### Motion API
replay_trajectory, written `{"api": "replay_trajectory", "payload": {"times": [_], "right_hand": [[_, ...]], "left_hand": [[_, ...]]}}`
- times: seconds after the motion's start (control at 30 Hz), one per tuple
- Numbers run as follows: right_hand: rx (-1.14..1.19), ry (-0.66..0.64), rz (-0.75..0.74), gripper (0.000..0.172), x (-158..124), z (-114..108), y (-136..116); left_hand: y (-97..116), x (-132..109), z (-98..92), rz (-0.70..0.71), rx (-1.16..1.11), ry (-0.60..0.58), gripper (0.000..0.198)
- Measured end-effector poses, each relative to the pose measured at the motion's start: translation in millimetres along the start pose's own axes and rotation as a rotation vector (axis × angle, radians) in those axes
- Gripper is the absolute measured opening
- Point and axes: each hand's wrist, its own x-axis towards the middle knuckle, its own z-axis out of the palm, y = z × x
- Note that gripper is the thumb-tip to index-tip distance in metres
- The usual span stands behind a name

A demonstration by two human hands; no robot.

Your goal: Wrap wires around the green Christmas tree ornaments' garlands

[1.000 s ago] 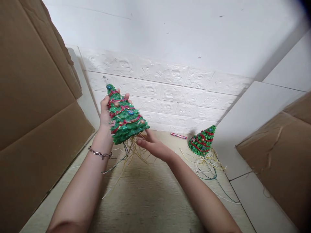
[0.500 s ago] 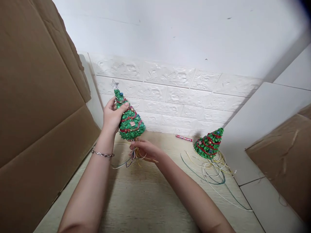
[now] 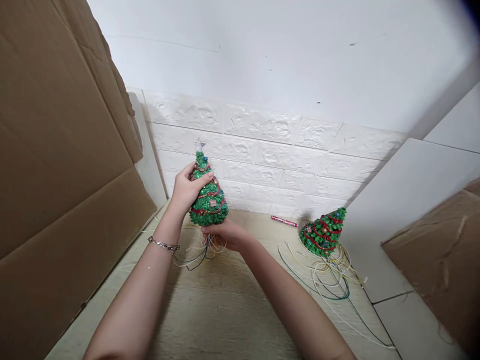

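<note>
A small green glittery Christmas tree (image 3: 210, 204) stands nearly upright between my hands. It has red garlands, little ornaments and a clear star (image 3: 200, 144) at its tip. My left hand (image 3: 188, 189) wraps around its upper left side, thumb across the front. Just beneath the base, my right hand (image 3: 227, 233) is closed around the tree's underside, where a bundle of thin wires (image 3: 202, 255) hangs out; part of its fingers is hidden behind the wires. White, yellow and dark strands spread below the hand and toward the left.
A second decorated tree (image 3: 323, 233) leans on its side at the right, with loose coiled wires (image 3: 332, 275) beside it. Near the wall lies a red marker pen (image 3: 284, 221). Cardboard (image 3: 63, 165) rises along the left, and more cardboard (image 3: 438, 250) stands at the right.
The held tree has shifted right and slightly down, and it is now more upright. My right hand sits closer under its base. The camera view has tilted up a little.
</note>
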Motion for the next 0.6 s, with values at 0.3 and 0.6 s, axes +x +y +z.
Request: {"api": "replay_trajectory", "payload": {"times": [0.3,0.6], "right_hand": [[0.019,0.033,0.233,0.008,21,1,8],[-0.181,0.061,0.318,0.013,40,6,11]], "left_hand": [[-30,15,-27.0,0.119,0.29,0.238,0.041],[-51,23,-58.1,0.105,0.33,0.344,0.04]]}}
